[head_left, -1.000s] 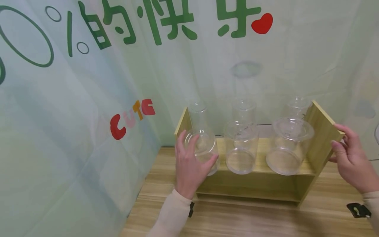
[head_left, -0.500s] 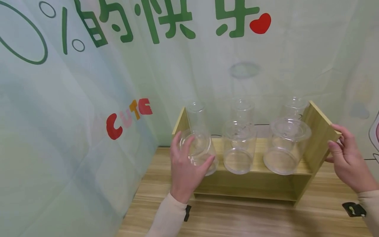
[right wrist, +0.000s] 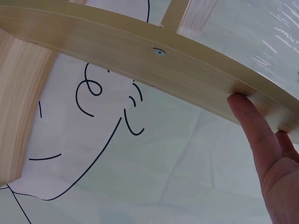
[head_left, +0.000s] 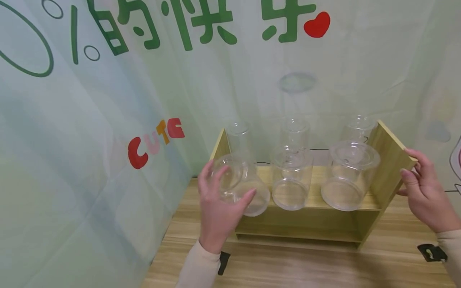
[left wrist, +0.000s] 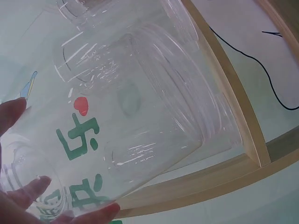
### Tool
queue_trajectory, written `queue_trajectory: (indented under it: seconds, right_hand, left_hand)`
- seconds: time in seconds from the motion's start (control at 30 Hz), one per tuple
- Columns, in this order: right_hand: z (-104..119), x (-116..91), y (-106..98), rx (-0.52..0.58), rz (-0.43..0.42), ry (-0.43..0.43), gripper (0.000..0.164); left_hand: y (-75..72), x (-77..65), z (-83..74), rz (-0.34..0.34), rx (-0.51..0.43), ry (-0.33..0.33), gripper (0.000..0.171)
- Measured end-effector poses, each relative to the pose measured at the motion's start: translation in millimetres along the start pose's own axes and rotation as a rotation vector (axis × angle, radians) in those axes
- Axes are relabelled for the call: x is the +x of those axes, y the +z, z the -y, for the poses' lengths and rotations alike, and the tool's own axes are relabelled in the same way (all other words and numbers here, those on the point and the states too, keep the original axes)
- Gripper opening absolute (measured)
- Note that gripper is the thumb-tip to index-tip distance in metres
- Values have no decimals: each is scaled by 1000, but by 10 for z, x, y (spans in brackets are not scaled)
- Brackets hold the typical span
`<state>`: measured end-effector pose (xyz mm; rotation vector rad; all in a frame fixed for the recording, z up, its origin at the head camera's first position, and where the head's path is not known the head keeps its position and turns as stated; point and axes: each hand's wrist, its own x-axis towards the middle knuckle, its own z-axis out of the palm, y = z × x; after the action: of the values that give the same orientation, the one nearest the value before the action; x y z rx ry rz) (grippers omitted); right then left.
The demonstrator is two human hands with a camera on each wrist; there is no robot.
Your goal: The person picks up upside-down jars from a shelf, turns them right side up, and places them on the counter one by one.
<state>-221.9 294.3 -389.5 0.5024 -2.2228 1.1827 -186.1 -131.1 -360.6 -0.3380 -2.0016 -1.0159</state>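
Observation:
In the head view my left hand (head_left: 220,204) grips a clear plastic jar (head_left: 258,198) at the left end of a small wooden shelf (head_left: 390,164). The jar leans to the left, its narrower end among my fingers. Seen from the left wrist, my thumb and fingers curl around that end of the jar (left wrist: 140,116). My right hand (head_left: 426,192) holds the shelf's right side panel by its edge, thumb on the near side. From the right wrist, a fingertip (right wrist: 243,100) presses against the panel (right wrist: 131,60).
Two more clear jars, a middle one (head_left: 291,192) and a right one (head_left: 347,192), stand on the shelf's upper board. Several slimmer clear containers (head_left: 296,134) are behind them. The shelf stands on a wood-grain table (head_left: 295,264) before a printed curtain (head_left: 360,72).
My left hand has shifted left and slightly down, tipping the top of the left jar leftward. My right hand stays on the side panel.

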Motion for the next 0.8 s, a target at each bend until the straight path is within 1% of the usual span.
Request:
queue_trajectory:
  seconds: [0.17, 0.37, 0.5, 0.67, 0.8]
  right_hand:
    - [2, 0, 4, 9, -2, 0, 51]
    - [7, -1, 0, -7, -1, 0, 51]
    - [11, 10, -7, -19, -10, -1, 50]
    - [22, 7, -5, -22, -6, -7, 51]
    - [20, -8, 8, -24, 3, -1, 51]
  left_hand:
    - [-75, -41, 7, -2, -83, -65, 72]
    - [-147, -108, 55, -11, -189, -189, 70]
    - [-176, -139, 74, 3, -260, -268, 65]
    - [-214, -194, 87, 22, -383, -339, 62]
    - [-254, -267, 125, 18, -435, -390, 62]
